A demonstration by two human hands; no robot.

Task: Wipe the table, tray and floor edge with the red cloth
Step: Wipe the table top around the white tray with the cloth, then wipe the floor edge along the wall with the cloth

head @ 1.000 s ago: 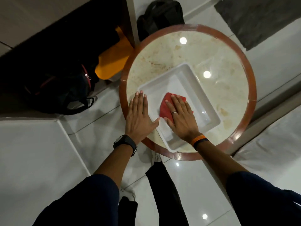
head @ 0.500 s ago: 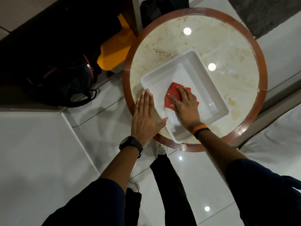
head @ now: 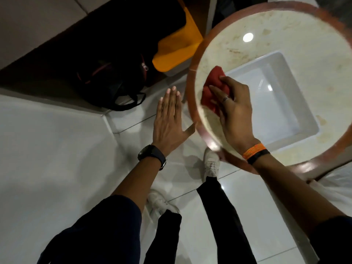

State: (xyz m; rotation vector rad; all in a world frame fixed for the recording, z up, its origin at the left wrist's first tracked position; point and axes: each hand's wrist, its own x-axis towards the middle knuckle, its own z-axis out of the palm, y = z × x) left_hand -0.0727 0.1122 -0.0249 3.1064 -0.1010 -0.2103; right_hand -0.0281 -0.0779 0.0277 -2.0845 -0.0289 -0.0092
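The round marble table (head: 238, 29) with a red-brown rim fills the upper right. A white rectangular tray (head: 282, 115) sits on it. My right hand (head: 234, 109) presses the bunched red cloth (head: 211, 88) onto the tabletop at the table's left side, just left of the tray. My left hand (head: 171, 119) hovers flat with fingers together over the white floor, left of the table rim, holding nothing. Its thumb reaches toward the rim.
A black bag (head: 110, 80) and a yellow-orange item (head: 177, 48) lie on the dark floor area at the upper left. My white shoes (head: 211, 164) stand on the white tiled floor (head: 57, 149) beside the table's near edge.
My right hand has carried the red cloth out of the tray leftwards onto the tabletop. My left hand has come off the table and now hovers beside the rim. The view shifted left.
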